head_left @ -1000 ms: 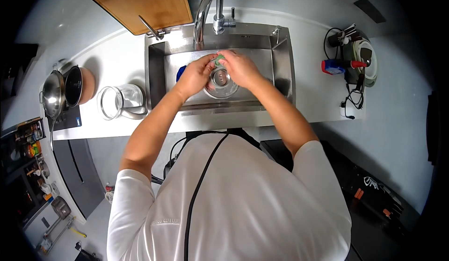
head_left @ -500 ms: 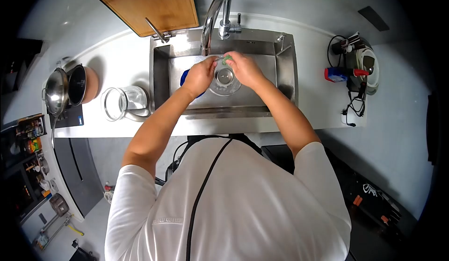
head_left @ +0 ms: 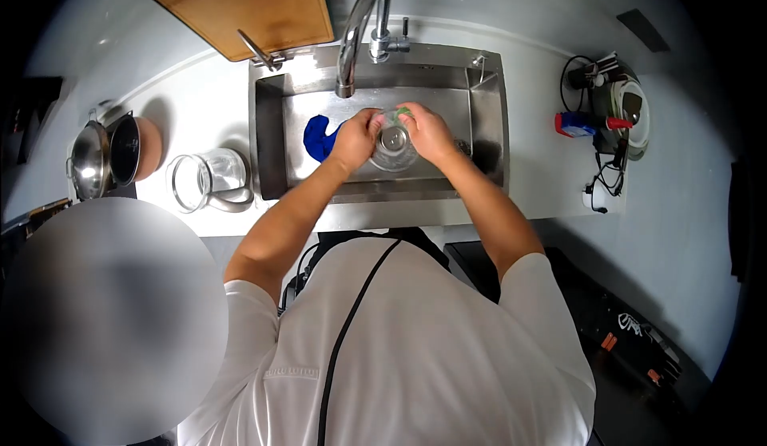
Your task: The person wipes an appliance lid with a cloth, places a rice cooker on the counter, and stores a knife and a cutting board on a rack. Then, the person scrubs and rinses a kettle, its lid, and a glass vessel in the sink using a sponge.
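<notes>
Over the sink (head_left: 443, 182), my left hand (head_left: 357, 140) grips the left side of a clear round glass vessel (head_left: 394, 161). My right hand (head_left: 430, 133) is closed at its far right rim, with a small green piece (head_left: 403, 112), perhaps a scrubber, between fingers and glass. Inside the vessel a smaller ring shows; I cannot tell if it is the base. A crumpled blue cloth (head_left: 316, 138) lies on the sink floor, left of my left hand. The chrome faucet (head_left: 345, 87) arches above, apart from the glass, with no water visibly running.
On the left counter stand a glass jug (head_left: 192, 182), a dark-lined pot (head_left: 125, 150) and a lidded pan (head_left: 90, 158). A wooden cutting board (head_left: 240, 7) leans behind the sink. Dishes (head_left: 637, 118) and cables (head_left: 605, 182) sit at right. A blurred patch hides the lower left.
Both hands have moved slightly down and right with the glass, away from the faucet. More of the blue cloth shows. A blurred patch has appeared at lower left.
</notes>
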Demonstrator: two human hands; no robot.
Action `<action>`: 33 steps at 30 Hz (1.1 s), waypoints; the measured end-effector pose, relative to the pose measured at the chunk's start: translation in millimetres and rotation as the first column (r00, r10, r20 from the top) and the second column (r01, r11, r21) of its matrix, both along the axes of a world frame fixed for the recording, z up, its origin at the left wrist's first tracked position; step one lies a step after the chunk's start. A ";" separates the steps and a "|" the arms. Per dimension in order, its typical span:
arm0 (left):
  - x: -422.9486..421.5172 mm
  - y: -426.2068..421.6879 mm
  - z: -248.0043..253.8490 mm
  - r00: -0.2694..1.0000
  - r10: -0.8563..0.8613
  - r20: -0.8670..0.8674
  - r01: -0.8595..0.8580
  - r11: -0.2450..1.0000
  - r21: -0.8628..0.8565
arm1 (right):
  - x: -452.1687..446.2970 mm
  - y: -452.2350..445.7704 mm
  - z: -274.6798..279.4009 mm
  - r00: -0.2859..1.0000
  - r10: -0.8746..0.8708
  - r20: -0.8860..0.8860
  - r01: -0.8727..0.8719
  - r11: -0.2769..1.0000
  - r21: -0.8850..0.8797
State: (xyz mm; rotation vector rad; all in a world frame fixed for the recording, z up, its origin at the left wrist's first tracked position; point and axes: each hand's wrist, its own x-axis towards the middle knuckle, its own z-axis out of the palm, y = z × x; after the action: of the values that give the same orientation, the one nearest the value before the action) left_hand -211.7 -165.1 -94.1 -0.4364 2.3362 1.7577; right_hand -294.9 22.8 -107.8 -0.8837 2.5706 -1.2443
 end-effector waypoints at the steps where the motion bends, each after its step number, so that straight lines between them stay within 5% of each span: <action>1: 5.1 16.7 0.7 0.987 0.159 0.033 -0.160 0.986 0.046 | 7.6 0.0 -11.6 0.968 -0.190 0.165 0.198 0.980 -0.032; 3: 13.3 49.8 -9.7 0.917 0.387 0.099 -0.398 0.909 0.126 | 28.6 -0.8 -41.7 0.726 -0.493 0.480 0.562 0.827 0.001; 6: 13.4 41.4 -24.9 0.966 0.240 0.093 -0.247 0.966 0.075 | 40.8 17.6 -59.1 0.730 -0.442 0.522 0.494 0.868 0.044; 7: 10.5 28.8 -36.0 0.996 0.025 0.087 -0.027 0.999 0.021 | 42.0 22.0 -41.2 0.699 -0.409 0.587 0.469 0.881 0.056; 8: 3.5 26.8 -5.1 0.975 -0.146 0.167 0.146 0.989 0.013 | 34.0 30.7 -40.7 0.831 -0.279 0.481 0.321 0.947 -0.005; 10: -11.4 19.0 -30.4 0.932 -0.360 0.045 0.362 0.916 -0.173 | 14.3 49.3 -45.6 0.972 0.040 0.231 -0.026 0.998 -0.063; 11: -18.4 23.9 -36.1 0.945 -0.327 -0.025 0.316 0.928 -0.198 | 9.4 50.6 -22.4 0.884 -0.001 0.468 0.015 1.000 -0.027; 14: -31.3 43.1 -63.0 0.992 -0.123 -0.022 0.108 0.929 -0.353 | 8.0 67.8 -58.6 0.821 -0.159 0.548 0.217 0.975 -0.042; 15: -29.4 51.3 -84.2 0.996 -0.014 -0.086 -0.017 0.936 -0.352 | 8.7 75.3 -68.5 0.735 -0.190 0.651 0.247 0.969 0.004; 17: -23.3 71.0 -124.9 0.996 0.054 0.067 -0.032 0.953 -0.303 | 12.6 88.1 -82.4 0.523 -0.241 0.818 0.273 0.956 0.107; 19: -15.4 87.7 -162.9 0.975 0.122 0.185 -0.084 0.976 -0.199 | 14.1 110.5 -161.2 0.651 -0.280 0.706 0.237 0.958 0.161; 22: -8.9 110.8 -106.1 0.833 0.219 0.508 -0.261 0.965 0.011 | 11.7 144.2 -258.5 0.700 -0.406 0.588 0.278 0.913 0.299; 23: -4.9 108.6 -113.3 0.828 0.190 0.528 -0.230 0.973 0.009 | 11.6 140.9 -244.9 0.642 -0.475 0.602 0.333 0.880 0.339; 25: 3.5 98.3 -121.8 0.900 0.044 0.434 0.006 0.994 -0.113 | 11.5 128.2 -183.5 0.449 -0.602 0.660 0.449 0.791 0.416; 26: 13.2 87.4 -119.9 0.917 -0.021 0.399 0.106 0.975 -0.193 | 5.8 136.3 -224.6 0.517 -0.670 0.533 0.414 0.741 0.529; 27: 23.6 78.9 -118.6 0.937 -0.008 0.349 0.106 0.959 -0.263 | -0.8 142.1 -242.5 0.473 -0.631 0.615 0.339 0.774 0.535; 29: 38.5 64.5 -103.5 0.965 0.038 0.258 0.068 0.918 -0.390 | 1.5 134.3 -218.5 0.243 -0.577 0.779 0.558 0.741 0.374; 33: 52.2 32.1 -44.2 0.980 0.135 0.147 -0.055 0.891 -0.452 | -11.5 151.2 -247.5 0.193 -0.560 0.806 0.510 0.759 0.405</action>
State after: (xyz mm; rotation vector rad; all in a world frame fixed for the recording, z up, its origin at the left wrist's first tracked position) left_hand -159.4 -133.0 -138.3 -0.7527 2.6139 1.1409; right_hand -306.4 174.1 -355.4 0.7469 1.8737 -1.2358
